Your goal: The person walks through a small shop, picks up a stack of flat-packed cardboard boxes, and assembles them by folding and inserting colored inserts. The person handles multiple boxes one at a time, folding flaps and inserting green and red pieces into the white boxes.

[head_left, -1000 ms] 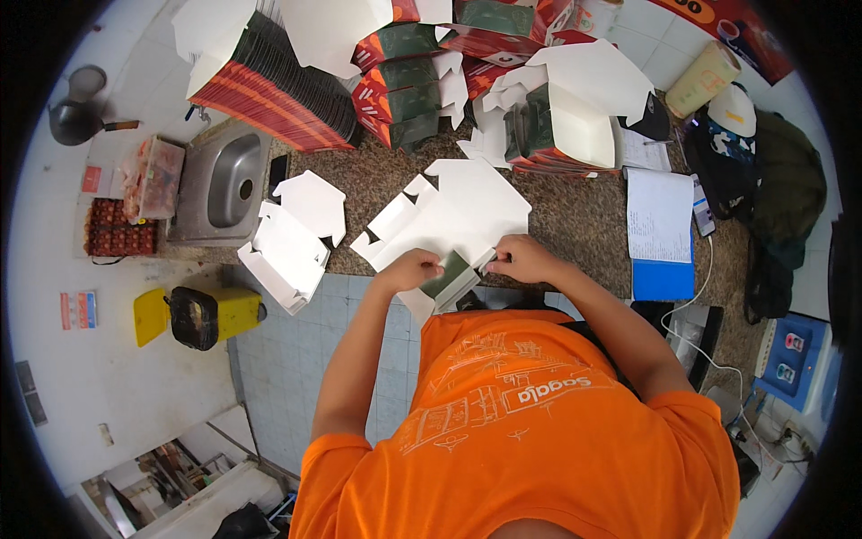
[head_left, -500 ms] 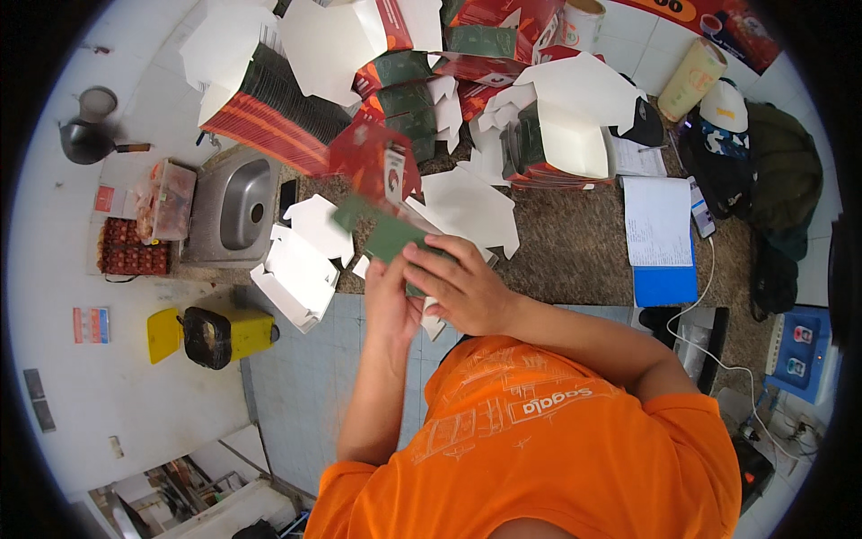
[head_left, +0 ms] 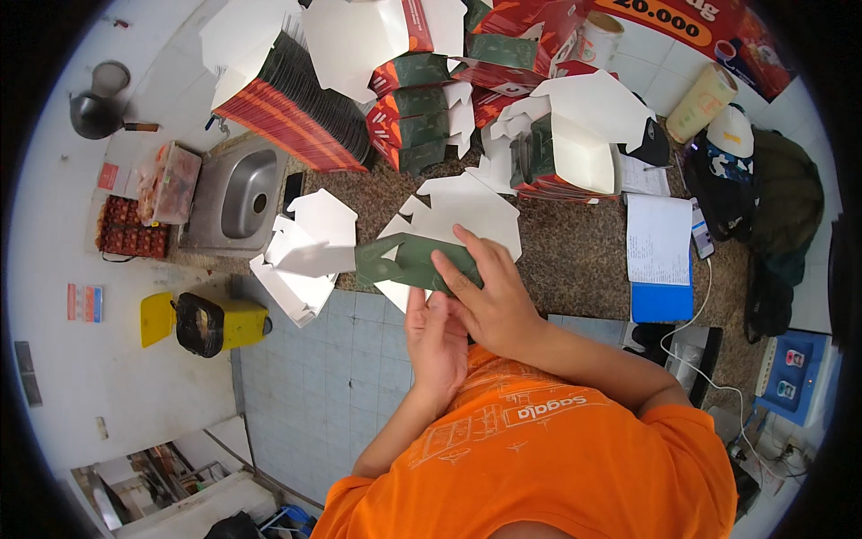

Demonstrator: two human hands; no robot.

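Note:
Both hands are on a partly folded food carton [head_left: 417,260], its dark green side turned up and its white lid panel spread behind it. My left hand [head_left: 437,346] grips the carton's near edge from below, with fingers and thumb close together. Across the right end of the green side lies my right hand [head_left: 501,305], its thumb and fingers gripping the panel. The carton's underside and some fingertips are hidden. Just left, another white carton [head_left: 301,278] lies open at the counter's front edge.
Tall stacks of red and green flat cartons [head_left: 301,108] and folded cartons [head_left: 413,112] line the back. A steel sink [head_left: 241,202] is at left. An open notebook [head_left: 660,242] and a cabled phone [head_left: 701,229] lie at right. A yellow bin [head_left: 238,325] stands on the floor.
The carton has turned: its red face no longer stands up at the back, and its green side lies flatter. Both hands have shifted right and slightly nearer me.

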